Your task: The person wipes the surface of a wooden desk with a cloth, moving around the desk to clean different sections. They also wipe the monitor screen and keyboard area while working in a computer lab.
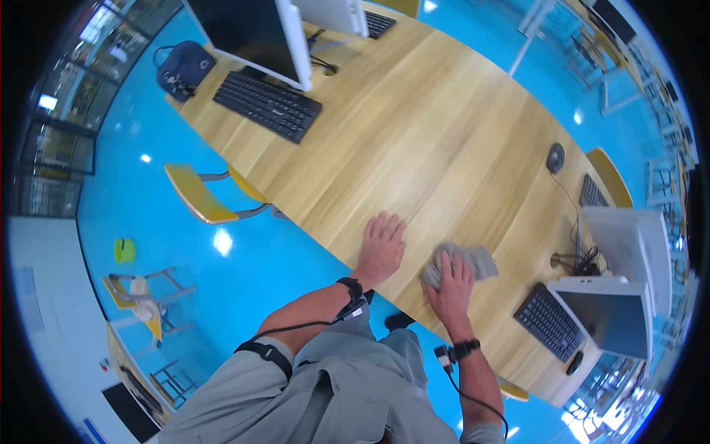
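My right hand [452, 291] presses a crumpled grey cloth [481, 262] against the wooden table [399, 155], close to its near edge. Part of the cloth spreads out to the right of my fingers. To its left, my left hand [381, 247] lies palm down on the bare tabletop with the fingers slightly apart and nothing in it. Both wrists carry black straps with small cabled devices.
At the left end stand a monitor [252, 33] and a black keyboard [267, 105], with a dark bag [186, 69] at the edge. Toward the right are another monitor [607, 316], a keyboard [549, 322], a mouse [555, 158] and cables [585, 263]. A yellow chair [199, 194] stands beside the table.
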The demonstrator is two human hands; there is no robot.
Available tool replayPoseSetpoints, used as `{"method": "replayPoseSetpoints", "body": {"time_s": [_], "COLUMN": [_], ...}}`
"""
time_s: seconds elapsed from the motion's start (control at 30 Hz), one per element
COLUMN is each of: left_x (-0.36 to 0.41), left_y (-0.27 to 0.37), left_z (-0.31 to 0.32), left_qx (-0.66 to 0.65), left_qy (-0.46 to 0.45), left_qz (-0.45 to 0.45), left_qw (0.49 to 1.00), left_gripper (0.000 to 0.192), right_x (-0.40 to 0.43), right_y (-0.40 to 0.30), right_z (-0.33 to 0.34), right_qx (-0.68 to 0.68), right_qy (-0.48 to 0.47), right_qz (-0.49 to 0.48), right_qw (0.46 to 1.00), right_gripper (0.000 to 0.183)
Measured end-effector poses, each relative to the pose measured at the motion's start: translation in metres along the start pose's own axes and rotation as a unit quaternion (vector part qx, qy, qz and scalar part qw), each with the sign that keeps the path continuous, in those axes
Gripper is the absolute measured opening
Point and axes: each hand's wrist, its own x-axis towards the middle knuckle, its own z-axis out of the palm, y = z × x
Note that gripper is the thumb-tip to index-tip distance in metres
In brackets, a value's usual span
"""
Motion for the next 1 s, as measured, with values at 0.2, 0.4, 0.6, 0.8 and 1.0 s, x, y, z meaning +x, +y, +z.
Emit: {"method": "replayPoseSetpoints", "body": {"time_s": [0.2, 0.4, 0.6, 0.8, 1.0], "left_x": [-0.005, -0.008, -0.045, -0.108, -0.142], "left_y": [0.003, 0.003, -0.002, 0.000, -0.003], "left_z": [-0.005, -0.004, -0.015, -0.032, -0.053], "left_qx": [-0.014, -0.025, -0.001, 0.023, -0.027], "left_qy": [0.024, 0.047, 0.005, -0.020, -0.066], "left_qz": [-0.006, -0.001, 0.003, 0.000, -0.042], "left_qw": [1.000, 0.999, 1.000, 1.000, 0.997], "left_gripper": [0.050, 0.048, 0.049, 0.049, 0.050], "right_x": [-0.069, -0.128, -0.166, -0.163, -0.145], "right_y": [0.048, 0.111, 0.148, 0.123, 0.088], "right_z": [-0.028, -0.037, -0.027, -0.009, -0.016], "right_qx": [-0.044, -0.038, -0.015, -0.029, -0.018], "right_qy": [-0.072, -0.071, -0.033, -0.029, -0.076], "right_qz": [-0.002, 0.007, 0.077, 0.087, 0.050], "right_qw": [0.996, 0.997, 0.996, 0.995, 0.996], "right_gripper": [0.096, 0.099, 0.104, 0.102, 0.107]}}
